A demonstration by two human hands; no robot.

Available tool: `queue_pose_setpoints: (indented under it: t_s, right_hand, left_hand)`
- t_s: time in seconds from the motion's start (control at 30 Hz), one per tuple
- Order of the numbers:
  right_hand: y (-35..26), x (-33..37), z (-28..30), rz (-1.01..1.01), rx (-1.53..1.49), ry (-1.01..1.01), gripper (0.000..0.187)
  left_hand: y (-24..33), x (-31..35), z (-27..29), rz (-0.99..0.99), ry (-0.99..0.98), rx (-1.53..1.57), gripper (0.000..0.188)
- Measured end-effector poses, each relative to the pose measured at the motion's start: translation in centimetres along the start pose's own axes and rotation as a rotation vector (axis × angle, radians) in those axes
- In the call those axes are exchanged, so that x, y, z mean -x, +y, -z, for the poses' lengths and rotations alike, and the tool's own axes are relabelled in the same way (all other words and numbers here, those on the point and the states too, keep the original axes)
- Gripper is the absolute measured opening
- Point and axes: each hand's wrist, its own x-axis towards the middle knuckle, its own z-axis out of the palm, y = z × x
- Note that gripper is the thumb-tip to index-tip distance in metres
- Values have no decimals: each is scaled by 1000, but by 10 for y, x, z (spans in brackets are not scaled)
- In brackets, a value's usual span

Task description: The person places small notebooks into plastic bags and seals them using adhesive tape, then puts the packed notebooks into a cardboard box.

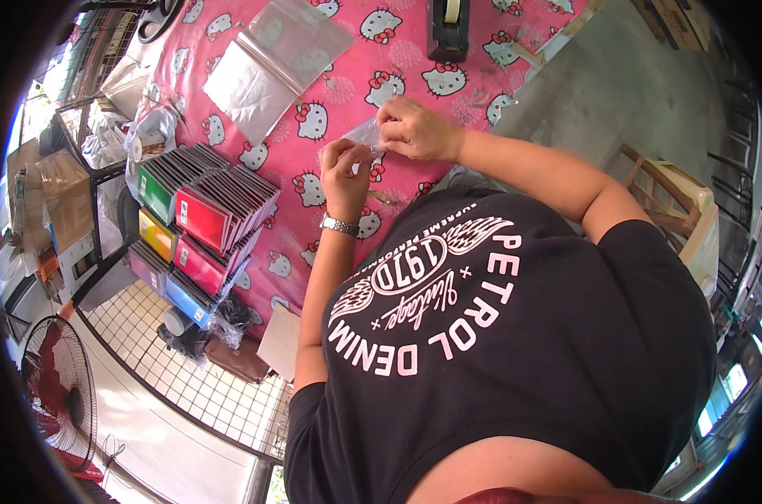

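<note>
A small clear plastic bag (363, 134) is stretched between my two hands above the pink patterned tablecloth. My left hand (345, 160), with a metal watch on its wrist, pinches the bag's near left part. The fingers of my right hand (415, 129) are closed on its right end. Whether anything lies inside the bag I cannot make out. Just beyond my hands, to the left, flat clear plastic bags (251, 88) lie in overlapping piles on the tablecloth (280, 160).
A black tape dispenser (448, 38) stands at the table's far side. Stacks of colour-covered notebook-like items (204, 220) rise at the left edge. Left of the table are a floor fan (62, 395) and cardboard boxes (62, 197); a wooden chair (671, 197) stands at right.
</note>
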Motion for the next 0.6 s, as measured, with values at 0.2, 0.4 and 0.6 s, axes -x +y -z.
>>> queue_pose_setpoints:
  t_s: [0.2,0.4,0.6]
  right_hand:
    - [-7,-8,-20,-329,206,145,22]
    - [40,-19,36,-548,-89,519,22]
    - [127,16,65,-1128,-689,726,17]
  left_hand:
    - [7,-9,-7,447,61,12,23]
    - [-13,-26,5,554,-155,-76,25]
    - [11,-59,18,372,-311,-165,39]
